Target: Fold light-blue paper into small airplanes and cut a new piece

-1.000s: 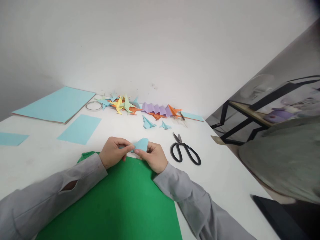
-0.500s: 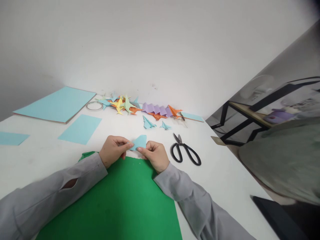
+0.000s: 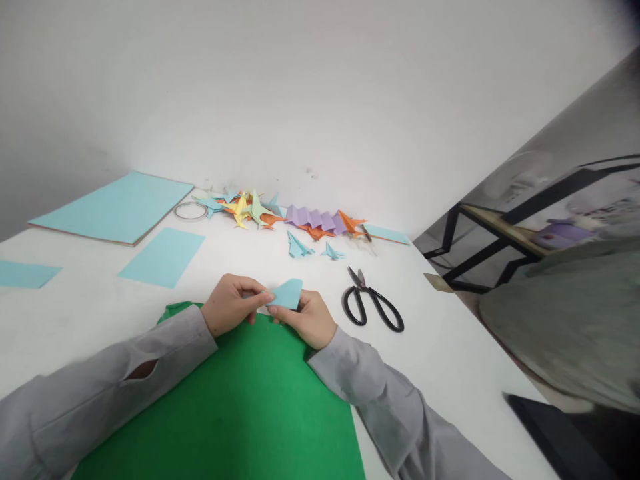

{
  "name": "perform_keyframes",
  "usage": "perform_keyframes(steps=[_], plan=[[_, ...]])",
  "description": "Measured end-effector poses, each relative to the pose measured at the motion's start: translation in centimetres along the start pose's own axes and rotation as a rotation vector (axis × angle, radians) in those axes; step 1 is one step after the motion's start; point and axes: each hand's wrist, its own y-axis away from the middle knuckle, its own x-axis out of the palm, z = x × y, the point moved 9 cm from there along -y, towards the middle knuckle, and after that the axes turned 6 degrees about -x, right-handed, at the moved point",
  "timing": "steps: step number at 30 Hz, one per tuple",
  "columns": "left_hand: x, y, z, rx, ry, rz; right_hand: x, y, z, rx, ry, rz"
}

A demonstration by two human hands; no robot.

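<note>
A small folded piece of light blue paper (image 3: pixel 289 294) is held between both hands, just above the far edge of a green sheet (image 3: pixel 235 400). My left hand (image 3: pixel 233 305) pinches its left end between thumb and fingers. From the right, my right hand (image 3: pixel 310 317) grips the lower edge, thumb in front and fingers mostly hidden behind the paper. Black-handled scissors (image 3: pixel 361 288) lie to the right of my right hand, blades pointing away from me. Beyond the hands rest two small blue folded paper planes (image 3: pixel 299 247).
Folded paper figures (image 3: pixel 245 208) in several colours and a purple pleated paper strip (image 3: pixel 315 219) lie along the wall. Blue paper sheets (image 3: pixel 165 257) and a large blue stack (image 3: pixel 115 207) are at the left, near a metal ring (image 3: pixel 191 211). A dark flat object (image 3: pixel 545 433) sits lower right.
The folded blue paper has shifted slightly right and turned, its broad end now pointing up to the right. My right thumb has moved lower along it; both hands still hold it.
</note>
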Motion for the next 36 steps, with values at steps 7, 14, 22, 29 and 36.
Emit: perform_keyframes(steps=[7,14,22,29,36], plan=[[0.5,-0.2,-0.1,0.038,-0.001,0.045,-0.4,0.1,0.0,-0.031,0.056,-0.027],[0.6,-0.1,-0.1,0.045,-0.031,0.055,-0.1,0.0,0.0,-0.016,0.029,0.022],[0.8,-0.1,0.4,0.006,0.027,0.088,-0.1,0.0,-0.2,-0.006,-0.051,0.024],[0.1,-0.3,0.5,-0.013,0.026,0.008,-0.6,0.0,-0.4,0.022,-0.002,-0.042],[-0.1,-0.2,0.0,-0.025,0.058,-0.004,-1.2,0.0,-0.6,0.025,-0.038,-0.099]])
